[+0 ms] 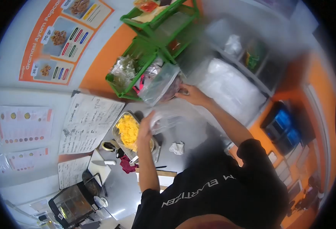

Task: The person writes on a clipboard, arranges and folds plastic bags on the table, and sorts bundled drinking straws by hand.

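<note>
My right hand (192, 94) has its fingers closed on the near right edge of a clear plastic container (158, 87), which is tilted in front of the green crates. Something dark shows near that edge, too blurred to name. My left hand (146, 126) is closed on a clear plastic bag (167, 119), which spreads out to the right, smeared by motion. Just left of that hand stands a metal tray of yellow shredded food (128, 131), partly hidden by my left wrist. A crumpled white tissue (176, 148) lies on the grey table (172, 162).
Green stacked crates (116, 91) with wrapped packets stand at the back. A large white plastic-wrapped bundle (229, 89) is at right. A knife (104, 163), a tape roll (108, 146) and a dark red cloth (127, 165) lie at left, near written whiteboards (86, 118).
</note>
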The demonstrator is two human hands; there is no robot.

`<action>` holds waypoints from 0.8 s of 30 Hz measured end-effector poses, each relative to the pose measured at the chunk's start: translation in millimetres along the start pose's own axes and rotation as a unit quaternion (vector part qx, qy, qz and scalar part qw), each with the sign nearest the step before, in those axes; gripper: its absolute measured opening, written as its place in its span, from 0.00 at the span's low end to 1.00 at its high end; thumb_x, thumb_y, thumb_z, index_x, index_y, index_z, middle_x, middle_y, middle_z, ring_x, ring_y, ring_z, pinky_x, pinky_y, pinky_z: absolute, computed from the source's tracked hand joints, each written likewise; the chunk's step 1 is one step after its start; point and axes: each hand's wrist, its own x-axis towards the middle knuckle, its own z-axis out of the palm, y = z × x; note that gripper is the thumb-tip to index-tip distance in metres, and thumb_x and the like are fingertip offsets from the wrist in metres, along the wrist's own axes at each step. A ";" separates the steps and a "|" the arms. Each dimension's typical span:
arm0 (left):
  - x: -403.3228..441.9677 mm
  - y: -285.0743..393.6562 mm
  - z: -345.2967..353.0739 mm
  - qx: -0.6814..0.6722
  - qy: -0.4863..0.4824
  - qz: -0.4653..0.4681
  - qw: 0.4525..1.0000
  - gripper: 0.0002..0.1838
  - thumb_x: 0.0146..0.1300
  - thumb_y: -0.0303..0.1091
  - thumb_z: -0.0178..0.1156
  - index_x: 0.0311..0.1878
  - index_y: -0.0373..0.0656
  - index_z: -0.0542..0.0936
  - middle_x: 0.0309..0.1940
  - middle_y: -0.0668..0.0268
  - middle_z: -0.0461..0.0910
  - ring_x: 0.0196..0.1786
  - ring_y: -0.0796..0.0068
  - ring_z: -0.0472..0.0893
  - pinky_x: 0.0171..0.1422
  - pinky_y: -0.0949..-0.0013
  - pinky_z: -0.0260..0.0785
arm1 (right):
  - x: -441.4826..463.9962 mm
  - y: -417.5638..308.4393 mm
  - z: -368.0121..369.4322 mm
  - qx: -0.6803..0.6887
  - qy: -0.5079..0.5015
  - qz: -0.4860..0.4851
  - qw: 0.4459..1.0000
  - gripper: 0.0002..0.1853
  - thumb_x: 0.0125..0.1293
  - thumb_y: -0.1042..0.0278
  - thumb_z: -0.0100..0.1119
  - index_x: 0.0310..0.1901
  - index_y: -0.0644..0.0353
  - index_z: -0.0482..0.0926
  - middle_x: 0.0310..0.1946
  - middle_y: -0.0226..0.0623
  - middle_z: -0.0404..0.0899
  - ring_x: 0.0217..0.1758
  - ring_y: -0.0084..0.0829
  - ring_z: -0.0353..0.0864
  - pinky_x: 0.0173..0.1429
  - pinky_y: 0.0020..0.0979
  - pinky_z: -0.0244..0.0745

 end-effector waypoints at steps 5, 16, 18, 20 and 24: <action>-95.1 65.8 34.3 -0.097 0.099 0.065 0.988 0.24 0.72 0.43 0.63 0.62 0.36 0.75 0.51 0.59 0.83 0.50 0.65 0.85 0.56 0.63 0.78 | -50.2 -52.4 -10.4 0.124 0.022 0.138 0.982 0.38 0.72 0.35 0.55 0.64 0.68 0.77 0.63 0.54 0.78 0.65 0.45 0.78 0.63 0.45 0.74; -99.2 -29.7 198.1 0.210 -0.094 -0.012 0.973 0.27 0.65 0.44 0.71 0.56 0.29 0.81 0.49 0.56 0.84 0.51 0.67 0.84 0.59 0.65 0.77 | -120.3 -116.5 -204.5 0.049 0.028 0.209 0.976 0.45 0.57 0.54 0.73 0.74 0.62 0.65 0.69 0.48 0.72 0.71 0.40 0.71 0.74 0.34 0.64; -64.0 -76.6 206.5 0.222 -0.188 -0.092 0.952 0.34 0.68 0.54 0.65 0.60 0.28 0.78 0.53 0.54 0.83 0.54 0.64 0.82 0.60 0.64 0.74 | -116.3 -44.3 -227.3 -0.056 0.050 0.207 0.975 0.43 0.57 0.55 0.73 0.72 0.64 0.67 0.67 0.53 0.73 0.71 0.44 0.72 0.72 0.33 0.67; -30.7 -119.4 197.6 0.255 -0.318 -0.196 0.892 0.41 0.69 0.59 0.61 0.66 0.26 0.73 0.61 0.52 0.80 0.62 0.58 0.79 0.66 0.61 0.71 | -117.6 60.9 -237.1 -0.260 0.127 0.227 0.930 0.41 0.58 0.54 0.73 0.70 0.64 0.70 0.66 0.55 0.75 0.70 0.46 0.73 0.71 0.35 0.68; -4.8 -173.0 151.9 0.364 -0.200 -0.018 0.909 0.38 0.72 0.55 0.60 0.68 0.26 0.69 0.55 0.55 0.80 0.57 0.63 0.80 0.62 0.63 0.73 | -155.1 26.0 -216.3 -0.281 0.314 0.165 0.892 0.37 0.61 0.50 0.71 0.67 0.62 0.73 0.61 0.55 0.78 0.68 0.50 0.74 0.73 0.42 0.67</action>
